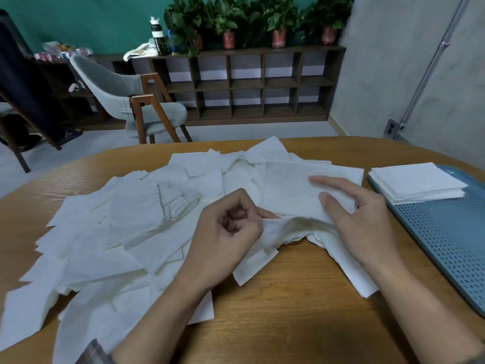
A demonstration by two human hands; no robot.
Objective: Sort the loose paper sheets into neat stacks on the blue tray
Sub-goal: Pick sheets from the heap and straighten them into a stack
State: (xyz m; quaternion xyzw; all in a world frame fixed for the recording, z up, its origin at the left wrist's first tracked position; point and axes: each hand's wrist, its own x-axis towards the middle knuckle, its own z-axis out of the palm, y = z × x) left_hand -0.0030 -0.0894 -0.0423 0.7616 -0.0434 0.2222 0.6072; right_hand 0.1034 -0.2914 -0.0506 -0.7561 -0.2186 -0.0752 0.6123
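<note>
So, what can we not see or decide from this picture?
Head view only:
- Tray: right side cut off by the frame edge; more stacks there unknown.
- Stack: sheet count, edges too thin.
- Pile: lower sheets covered by upper ones and the forearms.
- Right hand: its far fingers hidden behind it, so its grip on the sheet is unclear.
- Left hand: fingertips buried in its curl, pinching that sheet.

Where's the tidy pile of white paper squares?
In the head view, the tidy stack of white paper sheets sits on the far end of the blue perforated tray, right of the right hand.
</note>
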